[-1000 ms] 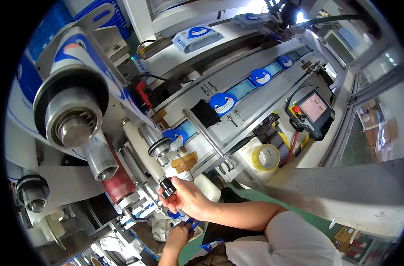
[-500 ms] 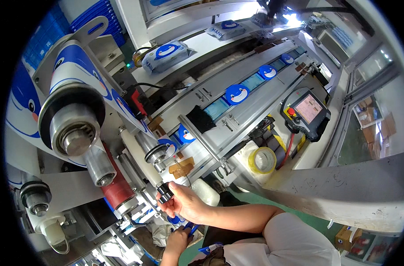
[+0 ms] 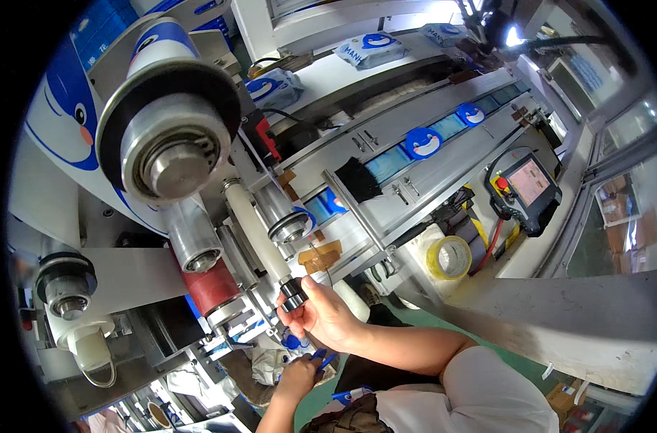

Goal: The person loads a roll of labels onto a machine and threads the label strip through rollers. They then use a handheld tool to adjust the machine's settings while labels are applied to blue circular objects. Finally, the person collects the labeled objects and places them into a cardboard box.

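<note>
My right hand (image 3: pixel 332 317) is closed round a ribbed black knob (image 3: pixel 294 294). The knob sits on the near end of a white roller (image 3: pixel 256 229), which slants across the labelling machine. Lower down, my left hand (image 3: pixel 297 380) is closed on a thin, bright blue thing (image 3: pixel 325 359); its kind is hard to tell. Above my right hand is a piece of brown tape (image 3: pixel 320 256). Left of the knob are a red roller (image 3: pixel 214 290) and a metal roller end (image 3: pixel 197 245). A big film roll on a spindle (image 3: pixel 175 166) carries blue-and-white cartoon printing.
Soft wipe packs (image 3: pixel 371 50) lie on a white conveyor at the back. Round blue labels (image 3: pixel 423 143) sit along a metal track past a black brush (image 3: pixel 357 180). To the right are a yellow tape roll (image 3: pixel 448 257), a touchscreen controller (image 3: pixel 527 189) and a white frame beam (image 3: pixel 545 303).
The whole view has shifted, so the machine appears further right, with the spindle looking larger. Wipe packs have moved left relative to the machine. Both hands keep their grips.
</note>
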Motion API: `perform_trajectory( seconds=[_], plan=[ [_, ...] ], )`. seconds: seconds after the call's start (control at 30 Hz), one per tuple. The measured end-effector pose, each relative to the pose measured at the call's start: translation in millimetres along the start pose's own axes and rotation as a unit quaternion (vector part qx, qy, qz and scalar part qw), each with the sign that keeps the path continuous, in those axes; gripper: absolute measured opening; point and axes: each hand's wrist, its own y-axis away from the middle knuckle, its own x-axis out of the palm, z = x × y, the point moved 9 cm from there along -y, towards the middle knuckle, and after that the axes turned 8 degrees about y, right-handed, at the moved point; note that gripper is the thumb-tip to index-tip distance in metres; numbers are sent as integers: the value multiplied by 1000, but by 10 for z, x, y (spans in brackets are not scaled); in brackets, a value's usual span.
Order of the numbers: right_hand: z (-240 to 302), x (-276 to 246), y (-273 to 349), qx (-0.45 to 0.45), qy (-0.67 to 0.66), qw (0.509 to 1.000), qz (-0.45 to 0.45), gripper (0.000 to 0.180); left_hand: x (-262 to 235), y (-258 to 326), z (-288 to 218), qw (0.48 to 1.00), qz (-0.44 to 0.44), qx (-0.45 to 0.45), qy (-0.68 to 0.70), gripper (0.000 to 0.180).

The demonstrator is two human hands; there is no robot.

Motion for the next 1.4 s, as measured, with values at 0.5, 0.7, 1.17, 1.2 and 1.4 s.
perform_trajectory(
  seconds=[0.5, 0.7, 1.17, 1.2, 1.4],
  plan=[
    [15, 21, 6, -4, -7, 1000, 15, 50, 147, -40, 101, 1000, 3, -4, 8, 28],
    [-29, -28, -15, -3, -13, 1000, 9, 50, 51, -13, 16, 1000, 6, -8, -7, 26],
    [23, 21, 0, -11, -8, 1000, 6, 52, -17, -10, -39, 1000, -9, 8, -13, 27],
    [18, 25, 0, -10, -9, 1000, 7, 52, 13, -5, -13, 1000, -9, 4, -13, 27],
    [-12, 25, 29, -1, -17, 1000, 13, 51, 16, 0, -32, 1000, 5, -14, -3, 27]
  ],
)
